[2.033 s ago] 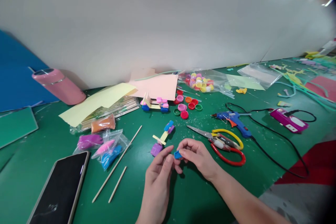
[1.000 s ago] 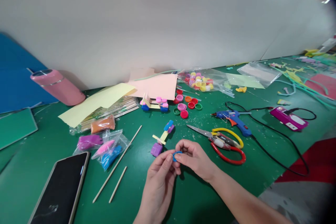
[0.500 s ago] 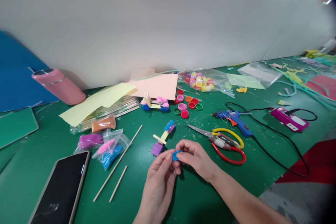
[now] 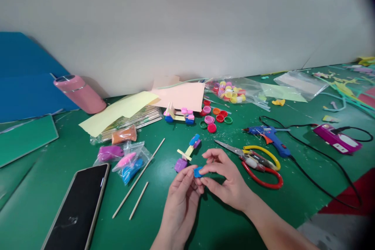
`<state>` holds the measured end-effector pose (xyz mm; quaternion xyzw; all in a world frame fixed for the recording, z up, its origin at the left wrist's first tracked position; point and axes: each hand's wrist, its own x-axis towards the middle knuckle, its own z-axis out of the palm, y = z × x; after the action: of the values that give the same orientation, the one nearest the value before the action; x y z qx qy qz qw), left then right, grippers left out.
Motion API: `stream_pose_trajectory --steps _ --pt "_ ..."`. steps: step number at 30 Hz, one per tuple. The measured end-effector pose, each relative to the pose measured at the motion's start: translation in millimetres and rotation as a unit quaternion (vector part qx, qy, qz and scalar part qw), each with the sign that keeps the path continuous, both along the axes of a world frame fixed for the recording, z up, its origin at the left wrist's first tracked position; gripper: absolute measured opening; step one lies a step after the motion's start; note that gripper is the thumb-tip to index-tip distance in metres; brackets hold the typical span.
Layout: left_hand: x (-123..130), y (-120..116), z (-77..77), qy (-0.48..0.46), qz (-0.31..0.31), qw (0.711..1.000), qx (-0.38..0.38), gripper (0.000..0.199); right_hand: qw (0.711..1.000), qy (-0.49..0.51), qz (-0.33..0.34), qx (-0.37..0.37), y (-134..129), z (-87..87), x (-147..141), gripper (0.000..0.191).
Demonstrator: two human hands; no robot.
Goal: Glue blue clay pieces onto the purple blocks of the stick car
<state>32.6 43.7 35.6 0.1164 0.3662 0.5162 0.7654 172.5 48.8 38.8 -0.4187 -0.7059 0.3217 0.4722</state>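
A small, flat blue piece of modelling clay (image 4: 198,172) is pinched between the thumb and fingers of my left hand (image 4: 182,199). My right hand (image 4: 224,175) is beside it; one fingertip touches the clay's right edge, while the thumb is apart below and the other fingers are spread. Just beyond my hands lies a small figure of craft sticks (image 4: 187,151) with a purple clay block (image 4: 181,165) at its near end and blue and purple pieces at the far end. The underside of the held clay is hidden.
Scissors (image 4: 249,160) and a blue glue gun (image 4: 271,137) with a black cord lie to the right. Bottle caps (image 4: 211,127) and a second stick model (image 4: 179,116) are farther back. Leftward are wooden sticks (image 4: 139,200), bagged clay (image 4: 131,170), a phone (image 4: 77,207) and a pink bottle (image 4: 80,93).
My right hand's thumb has come away from the blue clay and its fingers have spread, while my left hand keeps its pinch. The whole view has shifted, moving things rightward in the picture.
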Motion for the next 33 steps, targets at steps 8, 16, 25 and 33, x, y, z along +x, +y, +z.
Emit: stream_pose_trajectory --steps 8,16,25,33 --pt "0.5 -1.7 1.0 -0.001 -0.012 1.000 0.011 0.013 1.000 -0.016 0.010 -0.002 1.6 -3.7 1.8 0.011" --pt "4.0 -6.7 6.7 0.080 -0.035 0.993 0.076 0.027 0.999 0.033 0.008 -0.028 1.6 1.8 4.6 0.008" --pt "3.8 -6.2 7.4 0.168 -0.035 0.981 0.087 0.027 0.999 0.028 0.015 -0.028 2.1 0.7 5.5 0.012" --pt "4.1 -6.8 8.3 0.172 -0.027 0.982 0.068 0.029 0.999 0.021 0.013 -0.033 1.4 -1.2 6.4 0.010"
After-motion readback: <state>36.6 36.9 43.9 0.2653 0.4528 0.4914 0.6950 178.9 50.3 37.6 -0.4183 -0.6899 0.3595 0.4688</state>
